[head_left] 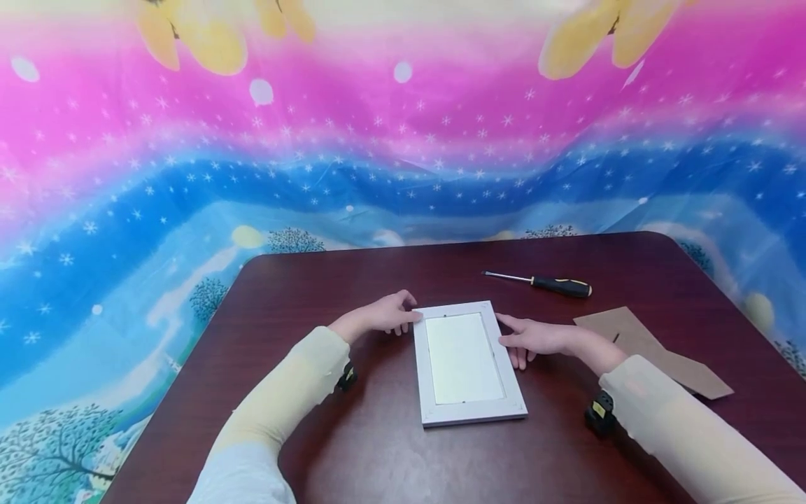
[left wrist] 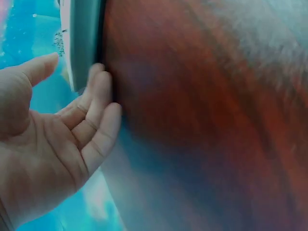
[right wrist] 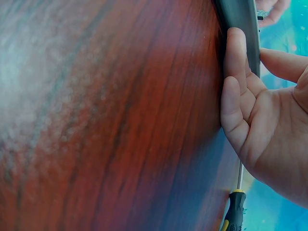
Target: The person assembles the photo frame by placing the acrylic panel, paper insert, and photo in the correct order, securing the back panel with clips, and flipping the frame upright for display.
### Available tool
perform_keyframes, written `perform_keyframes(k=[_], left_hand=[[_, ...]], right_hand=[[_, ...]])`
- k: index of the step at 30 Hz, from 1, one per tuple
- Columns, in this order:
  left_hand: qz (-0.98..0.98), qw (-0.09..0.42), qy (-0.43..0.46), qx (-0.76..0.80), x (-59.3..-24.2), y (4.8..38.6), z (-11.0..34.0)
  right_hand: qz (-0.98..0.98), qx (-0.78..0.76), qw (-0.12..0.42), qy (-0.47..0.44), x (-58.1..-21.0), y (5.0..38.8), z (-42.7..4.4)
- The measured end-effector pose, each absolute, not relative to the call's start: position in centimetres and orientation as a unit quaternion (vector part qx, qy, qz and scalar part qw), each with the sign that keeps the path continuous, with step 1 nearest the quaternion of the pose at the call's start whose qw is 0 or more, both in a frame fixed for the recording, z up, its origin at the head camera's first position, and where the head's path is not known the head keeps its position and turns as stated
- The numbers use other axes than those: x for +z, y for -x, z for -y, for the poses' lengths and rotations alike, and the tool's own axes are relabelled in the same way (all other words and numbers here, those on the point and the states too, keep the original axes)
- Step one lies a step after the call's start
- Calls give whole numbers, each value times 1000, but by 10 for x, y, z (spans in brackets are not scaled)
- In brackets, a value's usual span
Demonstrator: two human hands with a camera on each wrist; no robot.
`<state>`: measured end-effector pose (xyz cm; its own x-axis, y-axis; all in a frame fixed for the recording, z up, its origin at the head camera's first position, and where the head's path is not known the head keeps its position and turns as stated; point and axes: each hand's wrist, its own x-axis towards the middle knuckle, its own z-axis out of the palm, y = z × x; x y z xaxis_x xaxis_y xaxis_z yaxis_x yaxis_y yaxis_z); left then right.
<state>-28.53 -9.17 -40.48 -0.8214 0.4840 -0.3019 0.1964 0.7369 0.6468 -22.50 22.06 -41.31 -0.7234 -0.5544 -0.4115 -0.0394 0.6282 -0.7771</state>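
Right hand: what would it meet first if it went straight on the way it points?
Probably the white frame: its right edge touches or nearly touches the right hand; the exact gap is hard to judge.

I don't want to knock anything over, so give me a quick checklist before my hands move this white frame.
1. Left hand at the white frame's left edge: ok, near the far corner.
2. Right hand at the opposite long edge: ok.
3. Firm hold by both hands: cannot tell; how hard the fingers press does not show.
4. Screwdriver apart from the frame: ok, it lies beyond it on the table.
5. Brown board apart from the frame: ok, it lies off to the right.
6. Right forearm clear of that board: cannot tell; they overlap in the head view.
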Motion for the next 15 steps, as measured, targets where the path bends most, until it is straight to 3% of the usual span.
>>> perform_keyframes(k=[15], left_hand=[[-854, 309, -185, 376, -412, 293, 91]], right_hand=[[-844, -392, 323, 174, -413, 225, -220]])
